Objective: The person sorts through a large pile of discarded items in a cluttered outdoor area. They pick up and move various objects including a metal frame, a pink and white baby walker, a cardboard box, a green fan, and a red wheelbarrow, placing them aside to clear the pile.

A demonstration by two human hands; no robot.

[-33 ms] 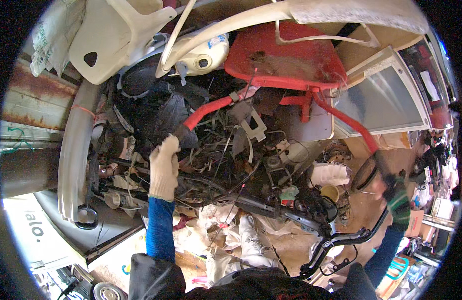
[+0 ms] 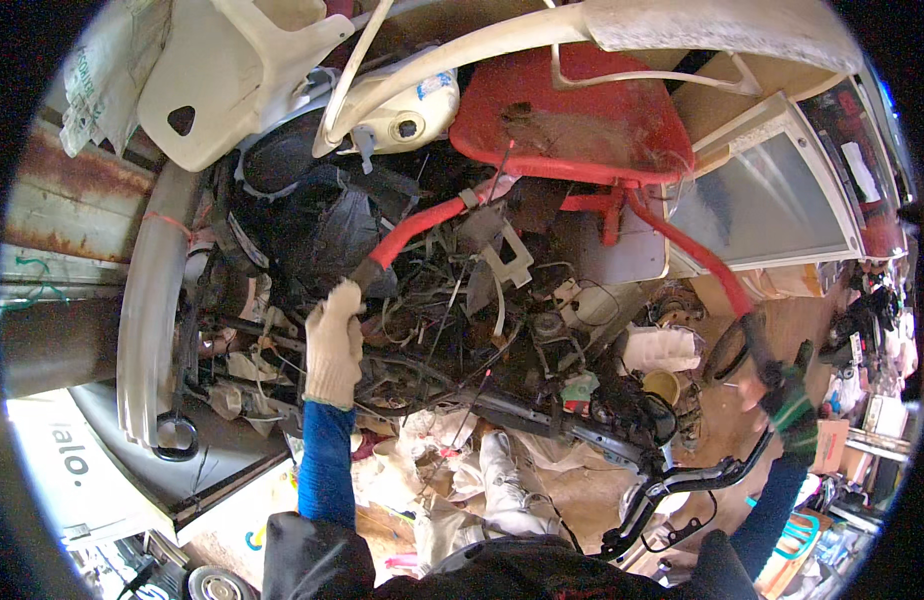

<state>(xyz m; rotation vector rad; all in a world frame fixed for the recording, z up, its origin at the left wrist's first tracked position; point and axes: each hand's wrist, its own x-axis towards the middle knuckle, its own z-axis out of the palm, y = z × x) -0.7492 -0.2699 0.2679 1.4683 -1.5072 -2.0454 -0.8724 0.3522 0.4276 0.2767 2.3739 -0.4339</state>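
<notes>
A red wheelbarrow [image 2: 582, 120] stands ahead of me, its tray at the far side and its two handles reaching toward me. My left hand [image 2: 334, 345], in a cream knitted glove, is closed round the dark end of the left handle [image 2: 422, 228]. My right hand [image 2: 782, 400] is at the dark end of the right handle [image 2: 697, 245], apparently gripping it; something green shows there, and its fingers are partly smeared. Dirt clings to the inside of the tray.
Tangled metal parts and cables [image 2: 462, 330] lie between the handles. A black bent bar [image 2: 682, 480] lies near my right arm. White plastic panels [image 2: 217, 80] and a cream tank [image 2: 407, 115] are at the far left. A glass-paned frame [image 2: 762, 195] leans at the far right.
My left hand has shifted slightly down and to the right, still on the handle. My right hand has dropped slightly. The wheelbarrow tray looks nearly unchanged.
</notes>
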